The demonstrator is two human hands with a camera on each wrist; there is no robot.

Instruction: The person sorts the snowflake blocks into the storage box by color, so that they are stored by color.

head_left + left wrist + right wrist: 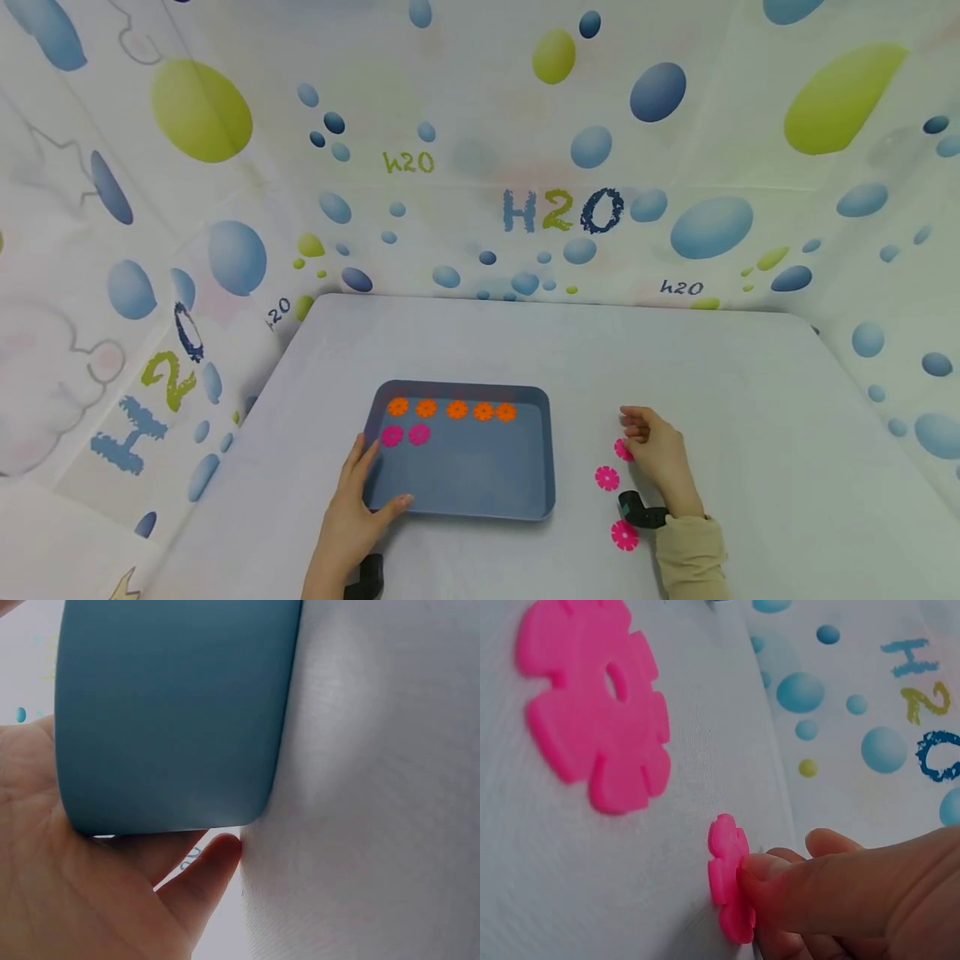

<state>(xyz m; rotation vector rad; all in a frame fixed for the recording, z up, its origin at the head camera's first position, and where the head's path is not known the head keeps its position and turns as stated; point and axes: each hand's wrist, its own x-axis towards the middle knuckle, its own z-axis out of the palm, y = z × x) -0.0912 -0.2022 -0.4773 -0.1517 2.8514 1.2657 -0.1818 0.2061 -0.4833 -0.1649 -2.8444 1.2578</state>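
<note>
Pink disc point(621, 449) lies right of the tray point(480, 483) in head view, left hand point(356, 507) splayed wide at its edge; left wrist, tray blocks my view; right wrist, my right hand point(847, 889) pinches that disc, another disc point(585, 712) near.

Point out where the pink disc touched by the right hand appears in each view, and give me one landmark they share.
Head: right of centre, below mid-height; the pink disc is partly covered by the right hand.
Left wrist: not in the picture.
Right wrist: below centre, the pink disc with its right edge partly covered by that hand.
Shared landmark: the white table, also at right in left wrist and at left in right wrist.
</note>
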